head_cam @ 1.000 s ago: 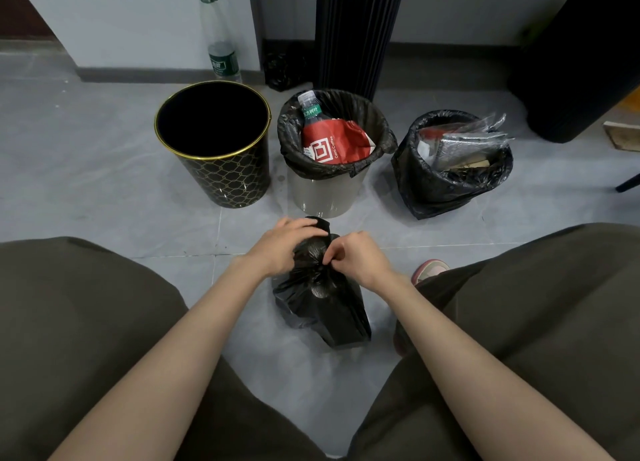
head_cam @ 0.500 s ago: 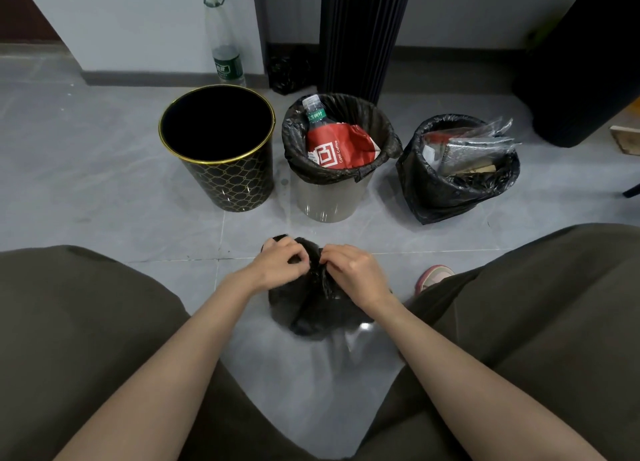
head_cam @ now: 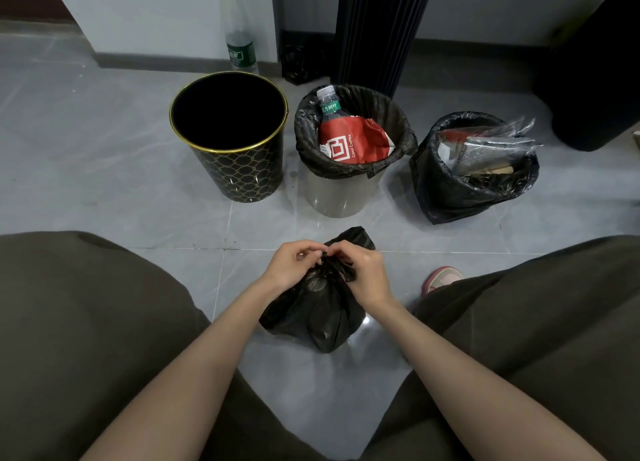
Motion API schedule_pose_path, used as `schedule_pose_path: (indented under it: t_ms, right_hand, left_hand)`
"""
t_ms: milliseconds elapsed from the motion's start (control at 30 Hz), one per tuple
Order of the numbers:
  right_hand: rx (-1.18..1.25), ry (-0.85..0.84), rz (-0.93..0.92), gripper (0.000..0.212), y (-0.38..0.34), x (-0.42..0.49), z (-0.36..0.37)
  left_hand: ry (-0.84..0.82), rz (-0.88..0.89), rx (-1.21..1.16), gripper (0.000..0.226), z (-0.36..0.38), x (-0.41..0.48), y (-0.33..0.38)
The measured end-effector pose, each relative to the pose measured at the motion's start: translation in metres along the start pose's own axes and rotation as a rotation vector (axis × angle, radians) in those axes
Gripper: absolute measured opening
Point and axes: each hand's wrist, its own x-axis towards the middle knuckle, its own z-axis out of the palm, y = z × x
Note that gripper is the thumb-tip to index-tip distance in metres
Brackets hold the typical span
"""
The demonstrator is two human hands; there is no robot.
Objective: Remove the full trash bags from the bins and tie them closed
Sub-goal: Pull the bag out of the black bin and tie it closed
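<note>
The gathered neck of the trash bag (head_cam: 313, 313) is pinched between the left hand (head_cam: 289, 266) and right hand (head_cam: 363, 273). The bag's body is hung straight below them, above the floor (head_cam: 104, 169).

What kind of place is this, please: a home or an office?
Probably an indoor room; home or office, I cannot tell. Signs: grey tiled floor, white wall with dark skirting board, black and gold bin beside a lined clear bin.
</note>
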Motion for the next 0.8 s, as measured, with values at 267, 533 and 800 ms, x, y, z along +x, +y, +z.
schedule_pose_path:
  t_ms: [267,533,800]
  right_hand:
    - [-0.001,0.037,0.019,0.022,0.003,0.001,-0.004]
    - [-0.043,0.086,0.036,0.018,-0.001,0.004,-0.006]
    - [0.352,0.047,0.590,0.016,-0.005,0.009,-0.016]
  left_hand:
    - [-0.032,-0.020,-0.034,0.015,-0.009,0.008,-0.001]
    - [-0.053,-0.059,0.217,0.014,-0.005,0.011,0.001]
    - [-0.083,-0.101,0.552,0.014,-0.008,0.009,0.002]
